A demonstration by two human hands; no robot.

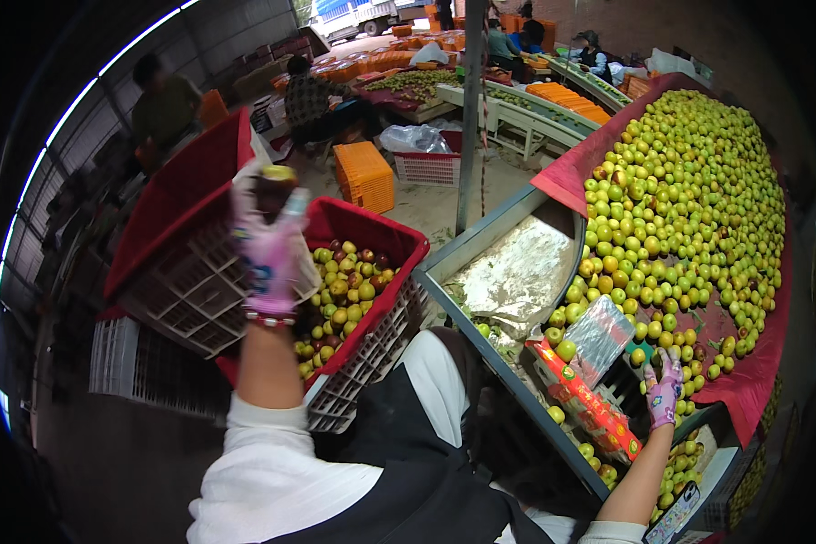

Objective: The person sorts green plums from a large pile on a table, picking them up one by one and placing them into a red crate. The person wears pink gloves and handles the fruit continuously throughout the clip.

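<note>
My left hand (270, 248), in a pink patterned glove and blurred by motion, is raised over red-lined plastic crates. Its fingers are closed around a dark-red and yellow jujube (277, 175). Beneath it to the right, a red-lined white crate (408, 255) holds reddish and yellow jujubes (343, 292). On the other side, my right hand (663, 391), gloved alike, reaches to the lower edge of a large heap of green-yellow jujubes (680, 204). Its fingers are apart and touch the fruit; no firm grip is visible. A red printed carton (588, 401) and a clear-wrapped pack (600, 336) lie beside it.
A tilted red-lined crate (183, 272) stands at left. The grey metal frame (496, 360) of the sorting table runs between my knees and the heap. A phone (673, 513) lies low right. A metal post (471, 122), orange crates (364, 175), a conveyor (517, 112) and several seated people are beyond.
</note>
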